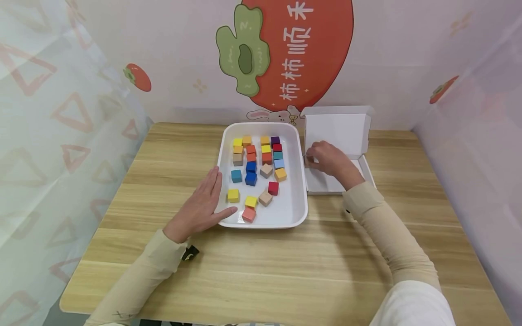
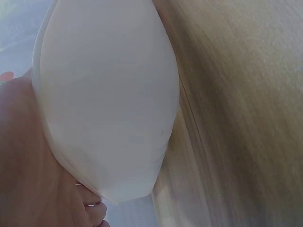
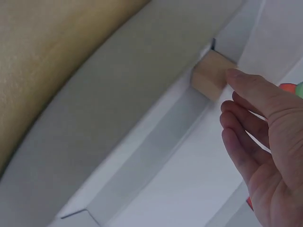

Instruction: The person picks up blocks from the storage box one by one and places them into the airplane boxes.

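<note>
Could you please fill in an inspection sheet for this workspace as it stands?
Surface: wood-grain table.
Job's things: white tray with coloured and plain cubes; to its right, an open white cardboard box with its lid raised; a plain wooden cube at the box's inner wall.
Clutter: small black object at the left cuff, unidentified.
Left hand: against the tray's left edge, fingers straight.
Right hand: in the box, thumb at the plain wooden cube; whether it grips cannot be told.
Cables: nothing seen.
Surroundings: pale backdrop with fruit prints and Chinese lettering.
</note>
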Tool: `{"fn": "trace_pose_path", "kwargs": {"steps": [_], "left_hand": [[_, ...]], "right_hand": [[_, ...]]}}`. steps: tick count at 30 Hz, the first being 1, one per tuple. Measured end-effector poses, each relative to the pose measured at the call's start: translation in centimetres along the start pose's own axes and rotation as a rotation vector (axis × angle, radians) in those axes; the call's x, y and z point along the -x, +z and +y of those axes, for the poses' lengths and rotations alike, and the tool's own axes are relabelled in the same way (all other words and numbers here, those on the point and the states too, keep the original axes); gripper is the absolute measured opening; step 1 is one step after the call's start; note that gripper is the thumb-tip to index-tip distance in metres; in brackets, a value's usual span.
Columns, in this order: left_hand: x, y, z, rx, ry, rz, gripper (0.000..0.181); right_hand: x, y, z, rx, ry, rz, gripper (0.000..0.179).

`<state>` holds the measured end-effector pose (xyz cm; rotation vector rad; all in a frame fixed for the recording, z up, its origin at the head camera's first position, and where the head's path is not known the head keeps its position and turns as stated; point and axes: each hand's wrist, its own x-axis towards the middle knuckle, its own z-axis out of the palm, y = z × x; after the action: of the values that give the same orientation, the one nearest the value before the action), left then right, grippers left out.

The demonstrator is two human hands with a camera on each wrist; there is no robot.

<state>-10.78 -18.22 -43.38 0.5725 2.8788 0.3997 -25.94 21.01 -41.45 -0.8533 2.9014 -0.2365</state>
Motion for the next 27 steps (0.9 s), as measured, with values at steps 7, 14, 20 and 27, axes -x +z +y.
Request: {"fn": "trace_pose_path", "kwargs": {"steps": [7, 14, 20, 27], "left_hand": [[-0.3, 0.1, -0.2, -0.007, -0.004, 0.007, 0.114], [-0.3, 0.0, -0.1, -0.005, -0.005, 0.003, 0.114], [-0.2, -0.1, -0.1, -0.007, -0.005, 0.003, 0.113], [-0.2, 0.0, 0.0, -0.003, -0.005, 0.005, 0.114]], "right_hand": [[1.3, -2.6, -1.5, -0.092, 0.063, 0.006, 0.042], [2.7, -4.6, -3.5, -0.177, 0.004, 0.043, 0.048], [2.9, -5.1, -5.5, -0.176, -0.074, 0.040, 0.045], [2.8, -3.4, -7.7, -0.190, -0.106, -0.038, 0.047]]}}
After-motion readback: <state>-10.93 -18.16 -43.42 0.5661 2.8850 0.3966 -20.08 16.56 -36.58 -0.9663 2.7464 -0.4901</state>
